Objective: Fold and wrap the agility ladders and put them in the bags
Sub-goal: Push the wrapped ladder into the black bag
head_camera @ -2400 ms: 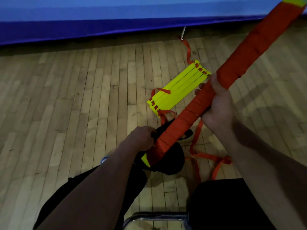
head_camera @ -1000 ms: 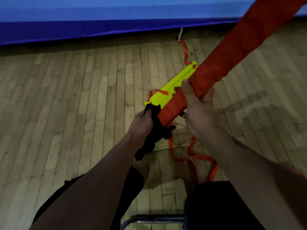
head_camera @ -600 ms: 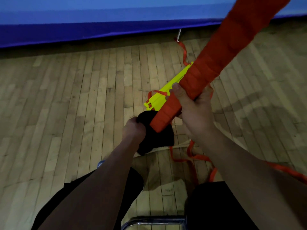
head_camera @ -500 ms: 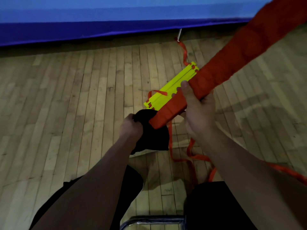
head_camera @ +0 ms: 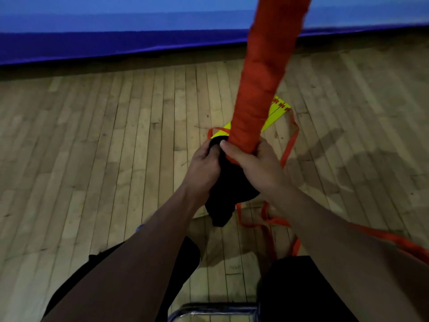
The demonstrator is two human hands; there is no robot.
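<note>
A long ladder bundle wrapped in orange strap (head_camera: 260,84) stands nearly upright in front of me, its top out of frame. Its lower end sits in the mouth of a black bag (head_camera: 228,189). My left hand (head_camera: 204,163) grips the bag's rim on the left. My right hand (head_camera: 253,161) holds the bundle's lower end at the bag's opening. Behind them a second ladder, a stack of yellow rungs (head_camera: 276,112), lies on the floor, mostly hidden by the bundle. Its loose orange straps (head_camera: 290,145) trail around it.
Wooden plank floor (head_camera: 116,159) runs to a blue padded wall (head_camera: 116,31) at the back. More orange strap (head_camera: 267,223) lies under my right arm. My knees in black shorts (head_camera: 301,287) and a metal chair edge (head_camera: 213,310) sit at the bottom.
The bundle has swung from a right-leaning tilt to nearly upright. Both hands have come together at the bag's mouth, and more of the bundle's end has gone into the bag.
</note>
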